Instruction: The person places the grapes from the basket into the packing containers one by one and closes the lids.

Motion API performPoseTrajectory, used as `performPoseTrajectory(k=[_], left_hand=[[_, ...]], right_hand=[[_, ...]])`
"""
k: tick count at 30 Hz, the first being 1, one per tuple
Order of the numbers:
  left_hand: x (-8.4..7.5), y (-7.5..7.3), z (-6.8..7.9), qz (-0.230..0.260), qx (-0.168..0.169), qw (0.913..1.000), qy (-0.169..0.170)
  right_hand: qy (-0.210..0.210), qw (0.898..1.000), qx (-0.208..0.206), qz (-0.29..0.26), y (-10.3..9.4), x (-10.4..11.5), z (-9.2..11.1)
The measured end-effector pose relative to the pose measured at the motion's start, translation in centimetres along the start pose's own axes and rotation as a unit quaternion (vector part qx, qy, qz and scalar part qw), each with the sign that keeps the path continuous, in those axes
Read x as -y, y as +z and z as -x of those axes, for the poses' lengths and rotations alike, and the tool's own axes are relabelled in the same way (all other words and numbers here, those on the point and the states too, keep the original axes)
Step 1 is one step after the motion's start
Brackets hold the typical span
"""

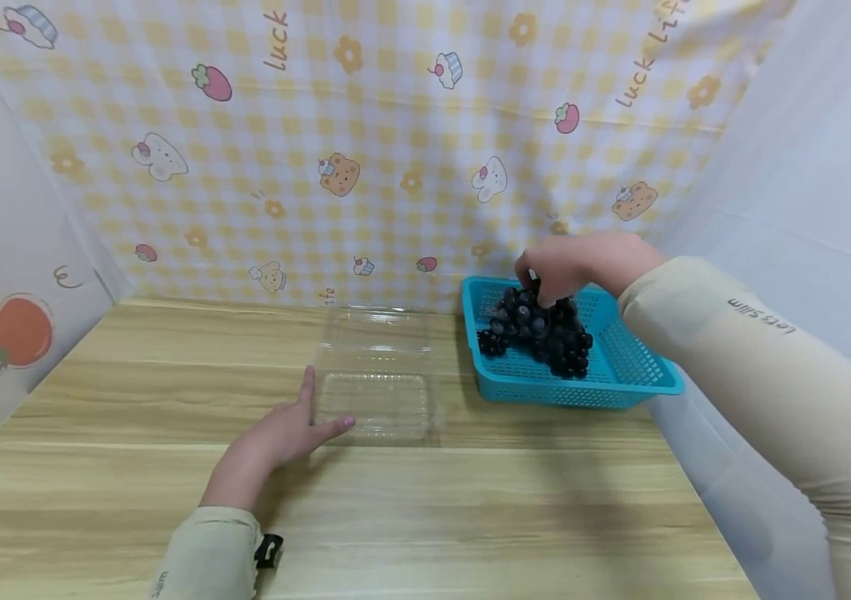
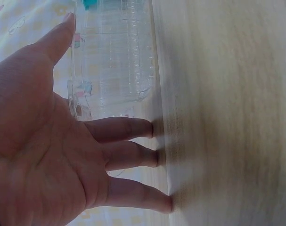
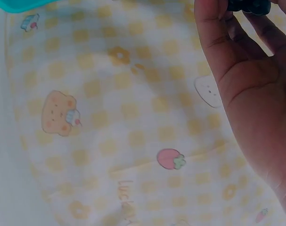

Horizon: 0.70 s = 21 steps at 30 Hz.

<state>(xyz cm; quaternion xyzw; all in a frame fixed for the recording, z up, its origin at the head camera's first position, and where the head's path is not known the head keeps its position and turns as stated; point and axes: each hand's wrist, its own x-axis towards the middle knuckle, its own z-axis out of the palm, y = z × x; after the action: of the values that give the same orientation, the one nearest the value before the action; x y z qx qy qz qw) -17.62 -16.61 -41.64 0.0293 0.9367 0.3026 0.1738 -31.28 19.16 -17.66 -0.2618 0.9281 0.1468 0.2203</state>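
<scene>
Dark purple-black grapes [image 1: 545,329] lie bunched in a turquoise plastic basket [image 1: 575,393] at the right back of the table. From above, my right hand [image 1: 575,260] pinches the top of the bunch; in the right wrist view, dark grapes [image 3: 253,6] show at its fingertips. On the left, a clear plastic clamshell box [image 1: 372,404] lies with its lid folded back toward the wall. My left hand [image 1: 278,433] spreads its fingers beside the box's left edge, thumb at the front corner. In the left wrist view, its fingertips [image 2: 150,129] reach down to the tabletop.
A wooden-patterned tabletop [image 1: 470,517] runs beneath everything. Behind it hangs a yellow-and-white checked cloth [image 1: 395,208] with cartoon prints, close behind the basket and box. White sheets [image 1: 808,192] close off both sides.
</scene>
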Motion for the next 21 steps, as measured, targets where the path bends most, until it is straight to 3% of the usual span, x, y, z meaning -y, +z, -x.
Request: performPoseTrajectory(k=[11,21], left_hand=[[-0.1,0.0,0.1,-0.006,-0.001,1.0,-0.001],[-0.2,-0.1,0.4,-0.004,0.0,1.0,0.001]], right_hand=[[0.0,1.0,-0.009,0.023,-2.5,2.4,1.3],[-0.03,0.998,-0.021,0.055,-4.0,5.4,2.5]])
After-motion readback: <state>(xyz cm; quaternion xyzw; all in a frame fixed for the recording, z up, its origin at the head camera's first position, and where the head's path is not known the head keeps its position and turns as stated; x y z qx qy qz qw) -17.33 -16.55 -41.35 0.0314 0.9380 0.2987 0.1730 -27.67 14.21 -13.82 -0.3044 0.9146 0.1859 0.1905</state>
